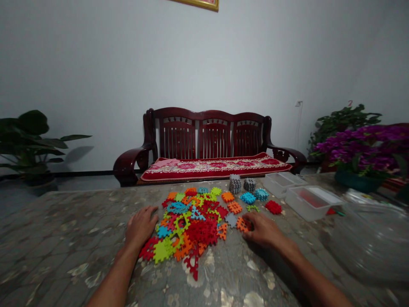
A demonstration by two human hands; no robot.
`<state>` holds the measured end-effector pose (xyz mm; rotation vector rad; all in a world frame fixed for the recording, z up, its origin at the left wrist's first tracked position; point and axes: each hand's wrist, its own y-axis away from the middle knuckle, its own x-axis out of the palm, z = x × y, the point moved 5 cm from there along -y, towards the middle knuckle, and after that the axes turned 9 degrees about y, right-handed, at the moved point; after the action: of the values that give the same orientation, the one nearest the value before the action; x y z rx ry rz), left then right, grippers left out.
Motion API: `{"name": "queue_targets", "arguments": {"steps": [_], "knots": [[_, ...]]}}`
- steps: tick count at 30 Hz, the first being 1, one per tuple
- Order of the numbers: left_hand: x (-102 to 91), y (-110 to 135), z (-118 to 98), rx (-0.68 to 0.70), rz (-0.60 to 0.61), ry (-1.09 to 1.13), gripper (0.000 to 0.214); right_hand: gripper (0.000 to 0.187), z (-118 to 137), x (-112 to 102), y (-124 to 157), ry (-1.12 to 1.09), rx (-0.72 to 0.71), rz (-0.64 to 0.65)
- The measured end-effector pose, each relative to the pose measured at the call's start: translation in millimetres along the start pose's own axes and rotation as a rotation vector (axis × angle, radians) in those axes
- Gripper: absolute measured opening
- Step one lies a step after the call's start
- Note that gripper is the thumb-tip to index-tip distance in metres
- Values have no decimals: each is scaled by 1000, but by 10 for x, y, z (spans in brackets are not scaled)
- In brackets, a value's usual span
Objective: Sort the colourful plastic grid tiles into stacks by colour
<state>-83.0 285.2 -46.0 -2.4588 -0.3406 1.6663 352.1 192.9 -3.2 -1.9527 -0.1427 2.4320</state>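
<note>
Left hand (pixel 140 226): flat, palm down, fingers spread and holding nothing, touching the left side of the mixed pile of pieces (pixel 188 224) in the middle of the table (pixel 64 238). Right hand (pixel 262 230): fingers closed on an orange piece (pixel 242 224) at the pile's right side, with the piece low on the surface. Sorted toward the far edge: grey stacks (pixel 235 183), blue stacks (pixel 248 198), orange stacks (pixel 228 196), red stack (pixel 273 207). Two clear tubs (pixel 311 204) near the far right corner, well apart from both hands.
</note>
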Motion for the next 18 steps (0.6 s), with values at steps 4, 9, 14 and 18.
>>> {"name": "queue_targets", "arguments": {"steps": [4, 9, 14, 18], "knots": [[-2, 4, 0, 11, -2, -3, 44, 54, 96, 10, 47, 66, -44, 7], [9, -5, 11, 11, -2, -2, 45, 45, 84, -75, -5, 44, 14, -17], [13, -10, 10, -8, 18, -10, 46, 41, 72, -203, -252, 3, 137, -120], [17, -7, 16, -2, 3, -4, 44, 44, 204, -185, -441, 64, 131, -134]]}}
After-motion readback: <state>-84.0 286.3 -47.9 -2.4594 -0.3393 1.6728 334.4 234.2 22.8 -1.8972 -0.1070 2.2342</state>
